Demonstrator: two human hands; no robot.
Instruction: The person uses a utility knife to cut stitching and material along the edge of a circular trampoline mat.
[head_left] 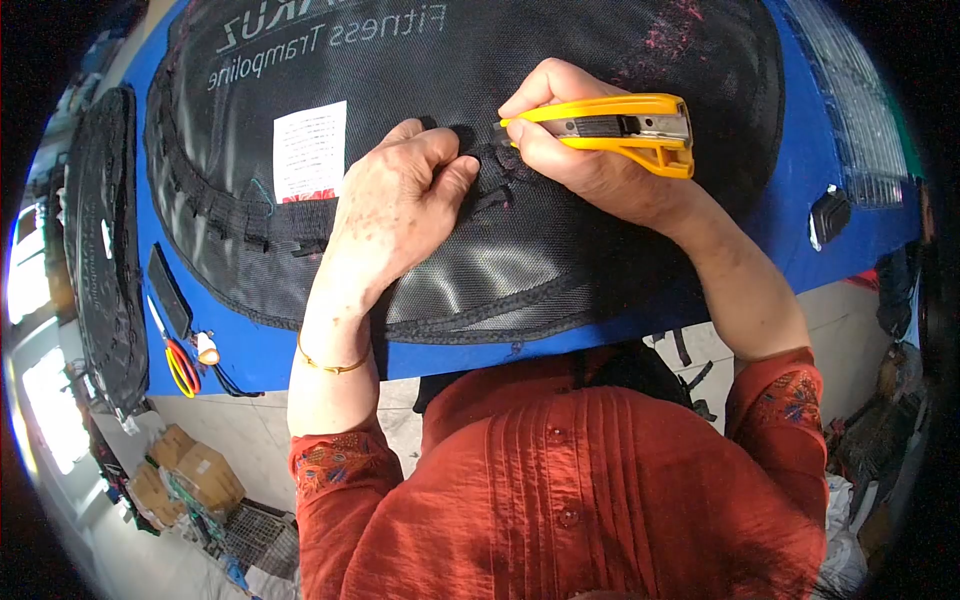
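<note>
A black mesh trampoline mat (600,270) with printed lettering lies folded over on the blue table. My right hand (600,180) is closed around a yellow utility knife (640,125). Its tip points left, close to the black webbing loops (490,165) along the mat's strip. My left hand (405,195) has its fingers curled and pressed on that webbing, just left of the knife tip. What lies under those fingers is partly hidden. A white printed label (310,150) sits on the mat beside my left hand.
Orange-handled scissors (180,365), a dark flat object (170,290) and a small white-and-orange item (207,347) lie at the left of the blue table (420,363). Stacked black mats (105,240) stand beyond. A small black object (829,215) and clear ribbed plastic (850,90) are at right.
</note>
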